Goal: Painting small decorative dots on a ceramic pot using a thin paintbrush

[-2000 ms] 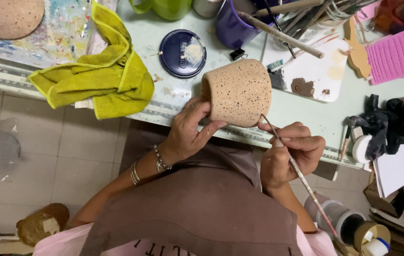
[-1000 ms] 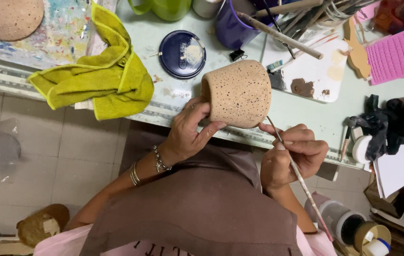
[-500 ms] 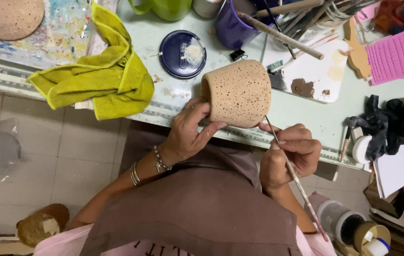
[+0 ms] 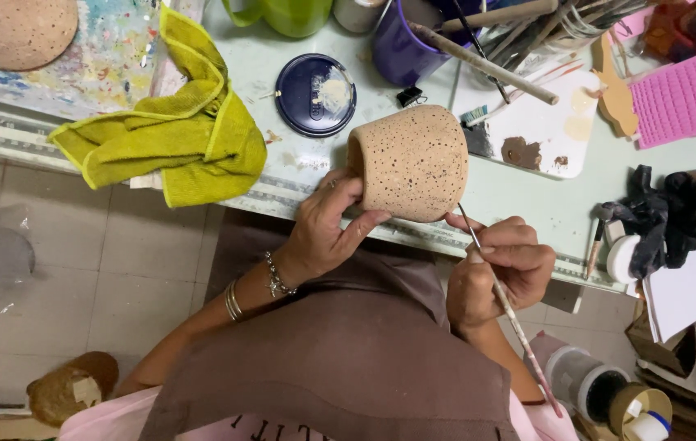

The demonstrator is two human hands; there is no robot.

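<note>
Head view: a speckled tan ceramic pot (image 4: pixel 413 163), rounded and lying on its side, is gripped by the left hand (image 4: pixel 327 229), with the fingers curled over its open rim and the thumb pressed against the wall. Just to the right of that hand, a thin long-handled paintbrush (image 4: pixel 499 294) is pinched in the right hand (image 4: pixel 499 273) between thumb and closed fingers, and its tip is brought to the lower right edge of the pot, touching or very nearly so. The pot is held above the near edge of a pale green worktable (image 4: pixel 527 196).

Beyond the left hand, a round dark blue lid (image 4: pixel 313 94) is seen on the table, and further to that hand's left a crumpled yellow-green cloth (image 4: pixel 172 139) is draped over the edge. Beyond the right hand, a white palette board smeared with brown paint (image 4: pixel 540 135) is laid flat.

For fine work on the wall, the pot is probably best kept steady by the left hand, turned in small steps, while the brush tip is applied lightly, so that only 1 spot is touched at a time.
</note>
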